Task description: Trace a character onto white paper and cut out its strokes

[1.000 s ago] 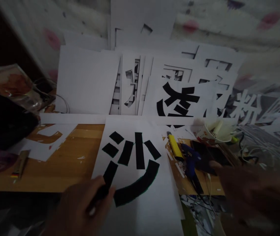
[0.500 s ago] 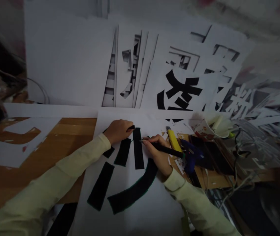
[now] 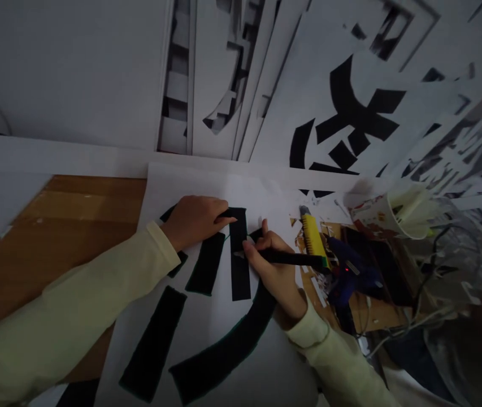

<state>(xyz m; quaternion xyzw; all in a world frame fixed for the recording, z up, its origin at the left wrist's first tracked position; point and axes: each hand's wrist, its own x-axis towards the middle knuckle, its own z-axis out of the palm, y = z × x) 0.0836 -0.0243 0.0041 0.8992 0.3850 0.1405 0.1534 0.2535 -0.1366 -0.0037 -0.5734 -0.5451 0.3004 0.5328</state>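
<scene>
My right hand [image 3: 277, 265] is closed around a black pen [image 3: 294, 258] with a green end. Its pale tip points left, over a straight black strip [image 3: 241, 282] on a large white sheet [image 3: 287, 362]. My left hand [image 3: 196, 220] rests near the strip's upper end, thumb stretched over it and apart from the bent fingers. Part of the black shape beneath that hand is hidden. Around it on the sheet lie a short black piece [image 3: 207, 265], a longer black piece [image 3: 153, 345] and a curved black piece [image 3: 224, 362], with thin green edges.
Right of the sheet are a yellow cutter knife [image 3: 314, 237], a blue glue gun [image 3: 353, 277], a paper cup [image 3: 387, 215] and cables. Cut-out white boards [image 3: 211, 73] lean at the back, with a sheet bearing a black character [image 3: 359, 113]. Wooden tabletop [image 3: 88, 209] shows at left.
My view has moved closer and lower. The pen tip has shifted from the strip's right edge onto the strip. My left thumb now reaches across the strip's top.
</scene>
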